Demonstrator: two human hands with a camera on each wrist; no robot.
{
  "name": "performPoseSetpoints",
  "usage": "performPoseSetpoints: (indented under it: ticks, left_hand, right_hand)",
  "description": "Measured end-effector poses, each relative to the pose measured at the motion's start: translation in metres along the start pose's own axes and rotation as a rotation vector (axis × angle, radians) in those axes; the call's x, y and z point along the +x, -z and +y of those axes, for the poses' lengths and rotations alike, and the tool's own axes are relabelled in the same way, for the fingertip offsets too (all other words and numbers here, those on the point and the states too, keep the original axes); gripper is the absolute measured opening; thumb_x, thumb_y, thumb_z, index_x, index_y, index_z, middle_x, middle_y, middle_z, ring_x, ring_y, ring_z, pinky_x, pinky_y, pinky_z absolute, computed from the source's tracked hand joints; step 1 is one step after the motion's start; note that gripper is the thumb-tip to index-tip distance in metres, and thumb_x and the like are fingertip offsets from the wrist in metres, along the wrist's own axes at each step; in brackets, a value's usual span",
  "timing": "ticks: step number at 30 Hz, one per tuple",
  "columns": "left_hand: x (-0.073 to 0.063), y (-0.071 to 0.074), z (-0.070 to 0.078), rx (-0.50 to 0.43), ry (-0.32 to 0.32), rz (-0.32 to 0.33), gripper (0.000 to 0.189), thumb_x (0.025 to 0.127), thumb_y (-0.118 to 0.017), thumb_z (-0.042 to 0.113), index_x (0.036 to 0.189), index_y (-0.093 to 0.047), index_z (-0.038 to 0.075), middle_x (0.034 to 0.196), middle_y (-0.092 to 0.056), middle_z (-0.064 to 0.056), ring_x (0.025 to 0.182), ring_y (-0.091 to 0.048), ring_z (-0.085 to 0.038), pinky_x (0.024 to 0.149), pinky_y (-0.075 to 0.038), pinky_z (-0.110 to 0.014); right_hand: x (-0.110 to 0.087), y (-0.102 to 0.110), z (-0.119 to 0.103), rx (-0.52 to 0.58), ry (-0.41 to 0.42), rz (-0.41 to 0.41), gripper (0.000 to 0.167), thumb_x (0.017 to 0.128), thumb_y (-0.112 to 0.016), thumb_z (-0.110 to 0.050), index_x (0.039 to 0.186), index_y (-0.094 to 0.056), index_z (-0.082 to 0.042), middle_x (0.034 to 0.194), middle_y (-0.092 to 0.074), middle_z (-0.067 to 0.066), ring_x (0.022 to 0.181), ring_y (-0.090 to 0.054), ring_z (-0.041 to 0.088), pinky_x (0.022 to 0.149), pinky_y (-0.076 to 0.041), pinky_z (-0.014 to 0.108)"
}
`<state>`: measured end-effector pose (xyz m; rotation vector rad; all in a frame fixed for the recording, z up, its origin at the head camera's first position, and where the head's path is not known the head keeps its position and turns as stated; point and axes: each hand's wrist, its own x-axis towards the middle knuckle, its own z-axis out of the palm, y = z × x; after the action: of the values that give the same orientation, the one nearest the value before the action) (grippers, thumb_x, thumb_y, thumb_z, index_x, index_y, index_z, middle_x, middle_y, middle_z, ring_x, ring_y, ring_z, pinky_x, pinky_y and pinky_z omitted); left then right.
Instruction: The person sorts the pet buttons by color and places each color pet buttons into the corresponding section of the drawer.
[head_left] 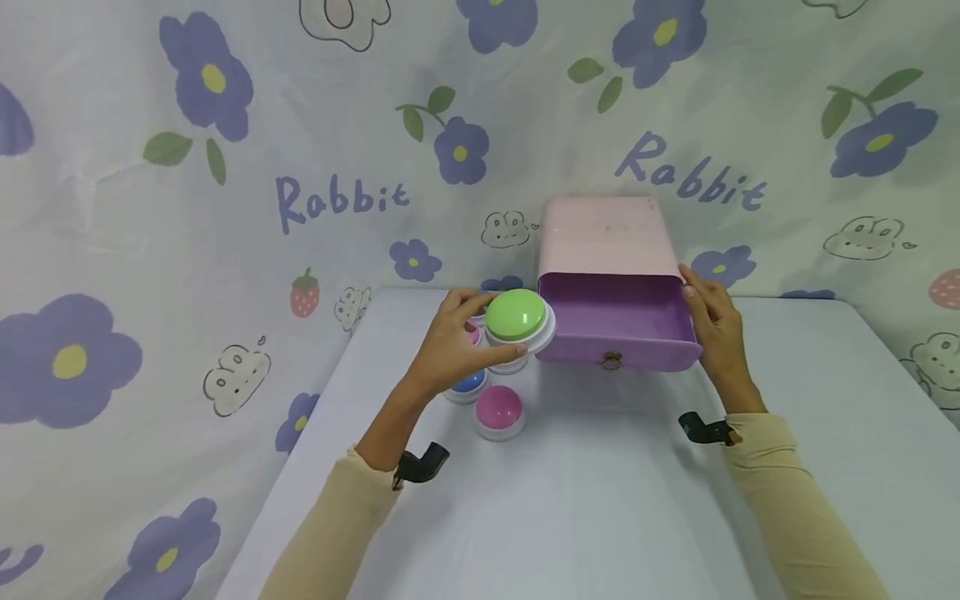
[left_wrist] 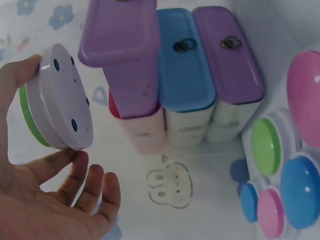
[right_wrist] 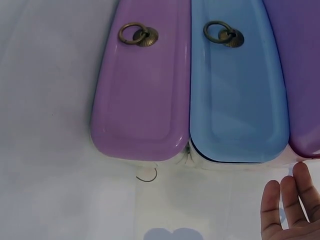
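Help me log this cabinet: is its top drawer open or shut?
Open: in the head view, the top drawer juts out from the pink cabinet, its inside showing.

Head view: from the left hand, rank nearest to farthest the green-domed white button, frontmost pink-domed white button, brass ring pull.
1. Green-domed button: in the left hand.
2. Pink-domed button: frontmost on the white table.
3. Ring pull: right, on the purple drawer.

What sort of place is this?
Possibly a makeshift filming corner: a white table, a flower-and-rabbit printed backdrop right behind it, and two black wrist gadgets.
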<state>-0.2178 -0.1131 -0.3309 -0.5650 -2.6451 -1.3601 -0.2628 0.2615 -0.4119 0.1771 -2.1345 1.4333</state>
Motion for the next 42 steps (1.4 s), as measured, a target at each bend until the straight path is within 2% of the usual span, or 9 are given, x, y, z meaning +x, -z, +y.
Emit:
performPoseSetpoints:
  ticks: [4,9,19,25,29,33,42]
  left_hand:
    - [0.013,-0.009,0.011,0.013,-0.013,-0.006,0.082,0.072,-0.087,0.043,0.141,-0.056,0.012,0.132,-0.044,-0.004,0.119,-0.045,-0.023,0.095,-0.047,-0.045]
    - [0.025,-0.017,0.019,0.025,0.000,-0.023,0.083,0.072,-0.086,0.046,0.142,-0.055,0.012,0.134,-0.043,-0.003,0.116,-0.044,-0.020,0.090,-0.048,-0.044]
    - [0.044,-0.030,0.025,0.044,0.018,-0.028,0.084,0.072,-0.086,0.048,0.142,-0.055,0.011,0.135,-0.042,-0.004,0.120,-0.042,-0.022,0.094,-0.043,-0.044]
    - [0.055,-0.041,0.026,0.046,0.057,-0.060,0.091,0.072,-0.086,0.051,0.146,-0.052,0.011,0.138,-0.041,-0.006,0.125,-0.045,-0.026,0.096,-0.045,-0.046]
    - [0.060,-0.048,0.025,0.044,0.089,-0.083,0.094,0.071,-0.085,0.054,0.147,-0.051,0.013,0.138,-0.040,-0.007,0.126,-0.045,-0.027,0.099,-0.045,-0.049]
    - [0.062,-0.052,0.026,0.090,0.090,-0.099,0.094,0.069,-0.086,0.055,0.147,-0.051,0.016,0.138,-0.041,-0.007,0.126,-0.041,-0.026,0.102,-0.042,-0.050]
    - [0.069,-0.062,0.031,0.201,0.062,-0.122,0.093,0.069,-0.085,0.058,0.147,-0.052,0.021,0.140,-0.041,-0.005,0.130,-0.032,-0.024,0.107,-0.028,-0.054]
  right_hand:
    - [-0.001,0.001,0.000,-0.017,0.008,-0.003,0.037,0.106,-0.049,-0.033,0.142,-0.056,-0.032,0.120,-0.053,-0.007,0.104,-0.048,0.008,0.080,-0.036,0.025]
    - [-0.001,0.003,0.000,-0.027,0.013,-0.021,0.037,0.106,-0.048,-0.035,0.143,-0.055,-0.034,0.122,-0.054,-0.002,0.102,-0.047,0.010,0.078,-0.036,0.027]
    - [0.002,0.002,0.003,-0.042,0.019,-0.039,0.038,0.107,-0.046,-0.037,0.143,-0.054,-0.037,0.125,-0.054,0.005,0.104,-0.047,0.013,0.079,-0.036,0.029]
    - [0.001,0.003,0.003,-0.050,0.008,-0.033,0.038,0.107,-0.046,-0.038,0.144,-0.054,-0.036,0.127,-0.055,0.008,0.104,-0.047,0.013,0.079,-0.036,0.028]
    - [0.001,0.003,0.004,-0.036,0.015,-0.026,0.038,0.107,-0.048,-0.034,0.144,-0.054,-0.032,0.126,-0.055,0.006,0.102,-0.047,0.012,0.079,-0.036,0.027]
    - [0.000,0.002,0.003,-0.023,0.020,-0.033,0.039,0.107,-0.049,-0.031,0.145,-0.054,-0.029,0.127,-0.054,0.007,0.105,-0.047,0.010,0.080,-0.036,0.025]
    - [0.001,0.003,0.007,-0.040,0.002,-0.027,0.038,0.106,-0.047,-0.037,0.144,-0.053,-0.037,0.127,-0.054,0.007,0.110,-0.048,0.011,0.085,-0.036,0.026]
